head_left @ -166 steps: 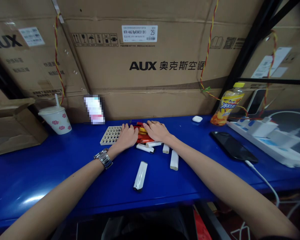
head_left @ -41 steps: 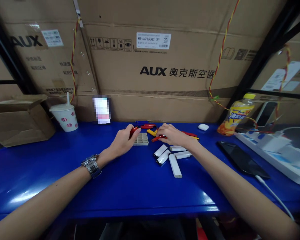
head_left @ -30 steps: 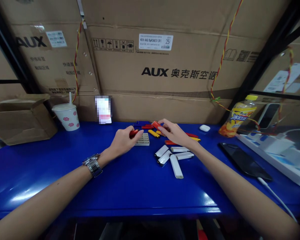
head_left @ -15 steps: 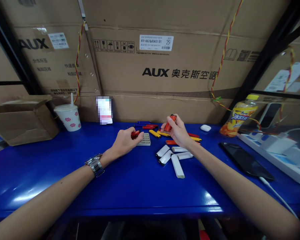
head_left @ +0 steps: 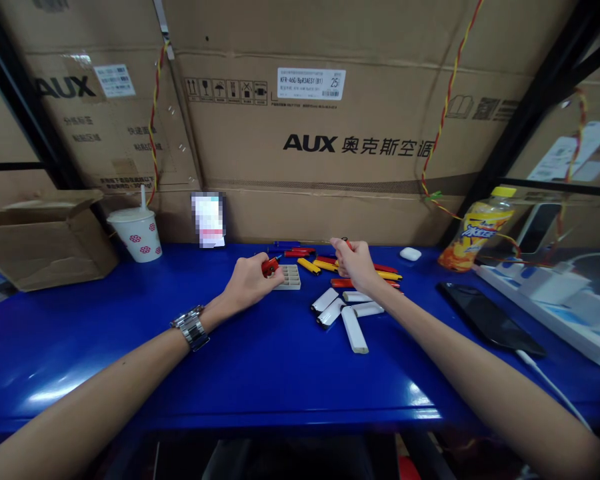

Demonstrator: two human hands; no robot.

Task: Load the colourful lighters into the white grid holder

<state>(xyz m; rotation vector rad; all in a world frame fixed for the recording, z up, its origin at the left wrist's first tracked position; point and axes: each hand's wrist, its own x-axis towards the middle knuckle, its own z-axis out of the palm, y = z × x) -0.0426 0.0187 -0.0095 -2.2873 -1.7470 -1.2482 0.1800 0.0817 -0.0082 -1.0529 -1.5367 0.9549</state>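
Note:
My left hand (head_left: 249, 280) is closed around a red lighter (head_left: 269, 268), beside the left end of a small beige compartment tray (head_left: 292, 277). Its fingers hide part of the lighter; a small blue tip shows just above it. My right hand (head_left: 356, 263) is curled over another red lighter (head_left: 349, 245), of which only a sliver shows. Beneath and around that hand lie red, orange and yellow lighters, such as a yellow lighter (head_left: 309, 266). Nearer to me, several white lighters (head_left: 354, 329) lie loosely together. Blue lighters (head_left: 286, 244) lie at the back.
On the left stand an open cardboard box (head_left: 45, 243), a paper cup with straw (head_left: 136, 235) and a phone with blurred screen (head_left: 209, 220). To the right are a white earbud case (head_left: 410, 254), a drink bottle (head_left: 477, 233), a charging black phone (head_left: 487, 319) and a power strip (head_left: 555, 313).
My right hand has turned and its fingers have curled, so its red lighter is mostly hidden now. The lighter in my left hand has tilted slightly.

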